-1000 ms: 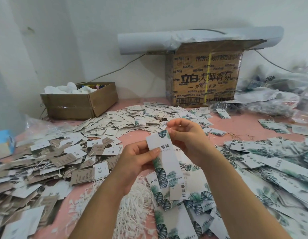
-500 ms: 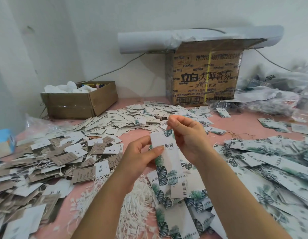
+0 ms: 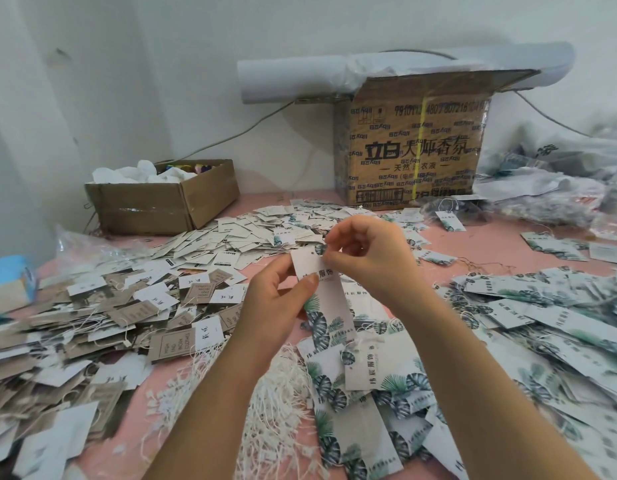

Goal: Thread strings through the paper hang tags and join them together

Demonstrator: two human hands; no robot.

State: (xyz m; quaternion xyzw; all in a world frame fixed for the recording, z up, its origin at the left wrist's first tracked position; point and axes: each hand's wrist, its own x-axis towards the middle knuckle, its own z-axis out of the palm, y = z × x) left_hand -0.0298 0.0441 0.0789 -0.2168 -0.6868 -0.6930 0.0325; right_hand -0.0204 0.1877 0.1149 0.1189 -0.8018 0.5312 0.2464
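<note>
Hanging upright, leaf-printed tag [image 3: 326, 299], both hands pinching

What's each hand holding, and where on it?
Left hand grips the leaf-print hang tag by its upper left edge. Right hand pinches its top right corner; any string there can't be told.

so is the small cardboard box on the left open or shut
Open: the small cardboard box has nothing covering its top, and crumpled white material and some coloured bits show inside.
</note>
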